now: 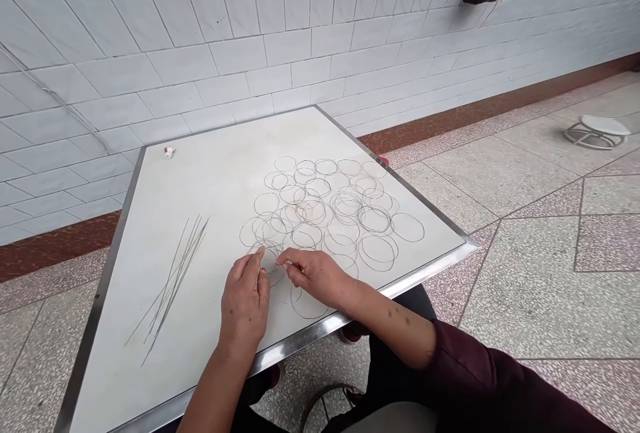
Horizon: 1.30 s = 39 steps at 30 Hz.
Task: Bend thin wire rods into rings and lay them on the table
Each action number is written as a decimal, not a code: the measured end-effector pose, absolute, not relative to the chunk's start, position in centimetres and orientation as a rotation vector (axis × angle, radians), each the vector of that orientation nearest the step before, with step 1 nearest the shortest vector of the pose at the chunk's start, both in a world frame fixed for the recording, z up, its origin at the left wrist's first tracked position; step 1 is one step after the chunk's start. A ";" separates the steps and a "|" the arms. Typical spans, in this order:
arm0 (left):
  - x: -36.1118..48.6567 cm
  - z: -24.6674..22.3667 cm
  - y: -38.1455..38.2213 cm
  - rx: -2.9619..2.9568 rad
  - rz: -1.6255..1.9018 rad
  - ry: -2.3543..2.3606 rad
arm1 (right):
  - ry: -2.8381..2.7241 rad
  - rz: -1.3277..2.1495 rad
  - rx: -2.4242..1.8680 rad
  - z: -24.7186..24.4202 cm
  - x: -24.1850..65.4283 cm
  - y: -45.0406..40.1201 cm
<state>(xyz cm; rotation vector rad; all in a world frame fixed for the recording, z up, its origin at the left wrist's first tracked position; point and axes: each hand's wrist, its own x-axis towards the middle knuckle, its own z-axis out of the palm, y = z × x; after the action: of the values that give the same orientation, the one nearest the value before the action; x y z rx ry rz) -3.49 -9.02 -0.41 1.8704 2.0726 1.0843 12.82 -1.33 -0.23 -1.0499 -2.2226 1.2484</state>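
Observation:
Near the front edge of a white table (pixel 165 193), my left hand (pixel 246 299) and my right hand (pixel 320 276) hold a thin wire ring (pixel 273 278) between them. The left thumb and fingers press at its left side; the right thumb and forefinger pinch its right side. Many thin wire rings (pixel 375 221) lie overlapping on the table beyond and to the right of my hands. To the left, several straight wires (pixel 175 279) lie in a loose bundle.
A small red and white object (pixel 169 152) sits at the table's far left corner. The table has a metal edge (pixel 300 336). A white tiled wall (pixel 240 53) stands behind. A round stool (pixel 597 131) is on the floor at right.

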 end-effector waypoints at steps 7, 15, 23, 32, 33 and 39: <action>-3.5 -0.1 -9.3 1.963 1.034 2.062 | -2.294 1.149 -0.939 0.3 13.0 -1.2; -3.3 1.1 -9.5 1.847 0.972 1.986 | -2.418 0.838 -0.587 -1.4 13.2 -0.7; -3.4 0.7 -9.7 1.674 1.015 1.868 | -2.449 0.773 -0.505 -1.6 13.4 -0.7; -3.1 1.0 -10.1 1.318 1.118 1.646 | -2.418 0.816 -0.531 -1.4 13.5 -0.5; -3.1 1.1 -10.1 1.241 1.131 1.603 | -2.405 0.816 -0.520 -1.5 13.6 -0.4; -3.1 1.3 -10.3 0.891 1.177 1.387 | -2.419 0.806 -0.438 -0.9 14.1 -0.2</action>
<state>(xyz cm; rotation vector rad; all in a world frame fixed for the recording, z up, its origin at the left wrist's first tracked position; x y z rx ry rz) -3.14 -10.29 1.33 0.8911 1.3872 1.1767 14.08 -0.19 -0.91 -0.4380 -2.4191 0.8057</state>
